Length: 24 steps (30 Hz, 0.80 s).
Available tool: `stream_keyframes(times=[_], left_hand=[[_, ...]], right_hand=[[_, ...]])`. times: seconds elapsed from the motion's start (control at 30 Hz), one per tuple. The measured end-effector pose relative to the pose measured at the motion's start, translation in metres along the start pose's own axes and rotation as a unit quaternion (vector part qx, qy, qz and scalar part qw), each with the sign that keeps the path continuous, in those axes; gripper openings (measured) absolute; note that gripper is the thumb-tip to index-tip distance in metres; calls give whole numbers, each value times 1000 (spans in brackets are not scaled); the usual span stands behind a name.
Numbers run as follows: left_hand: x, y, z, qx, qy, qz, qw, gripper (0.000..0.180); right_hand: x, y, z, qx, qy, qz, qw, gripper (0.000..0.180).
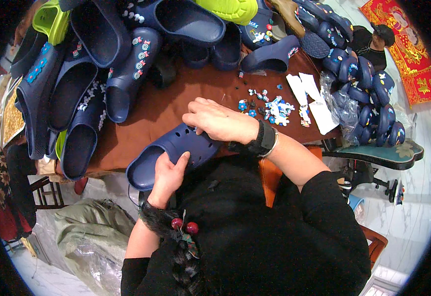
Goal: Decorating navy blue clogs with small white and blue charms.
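A navy blue clog with holes in its top [168, 150] lies at the near edge of the brown table [166, 106]. My left hand [168, 172] grips the clog's side near the heel opening. My right hand [218, 121], with a black watch on its wrist, presses down on the clog's perforated toe part; whether it holds a charm I cannot tell. A scatter of small coloured shoe charms [269, 106] lies on the table just beyond my right hand.
Several navy clogs with charms [82, 89] are piled left and at the back, with lime green ones [230, 9]. White paper strips [309, 96], a clear bag and more clogs [368, 93] lie right. Another person [373, 42] sits far right. A chair [388, 155] stands at right.
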<state>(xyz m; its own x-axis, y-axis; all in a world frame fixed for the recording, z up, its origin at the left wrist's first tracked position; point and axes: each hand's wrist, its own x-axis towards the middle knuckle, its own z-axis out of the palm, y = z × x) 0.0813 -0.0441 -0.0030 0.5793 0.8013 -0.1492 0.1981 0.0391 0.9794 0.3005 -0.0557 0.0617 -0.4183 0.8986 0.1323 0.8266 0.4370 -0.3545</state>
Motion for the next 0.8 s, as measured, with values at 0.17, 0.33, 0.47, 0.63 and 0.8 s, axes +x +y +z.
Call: stream_keyframes(times=[0.17, 0.33, 0.47, 0.63, 0.8], left_hand=[[1, 7, 1, -9, -8, -47, 999, 24], [7, 10, -1, -27, -21, -57, 998, 24], [6, 5, -1, -22, -18, -51, 998, 21], [6, -2, -2, 2, -18, -8, 1000, 22], [3, 16, -2, 19, -23, -38, 999, 25]], right_hand=[[-3, -9, -1, -13, 19, -8, 1000, 20], [-13, -4, 15, 20, 85, 6, 996, 19], [-18, 20, -2, 372, 104, 234, 892, 12], [-8, 22, -18, 436, 46, 196, 877, 12], [0, 17, -6, 265, -41, 196, 943, 13]])
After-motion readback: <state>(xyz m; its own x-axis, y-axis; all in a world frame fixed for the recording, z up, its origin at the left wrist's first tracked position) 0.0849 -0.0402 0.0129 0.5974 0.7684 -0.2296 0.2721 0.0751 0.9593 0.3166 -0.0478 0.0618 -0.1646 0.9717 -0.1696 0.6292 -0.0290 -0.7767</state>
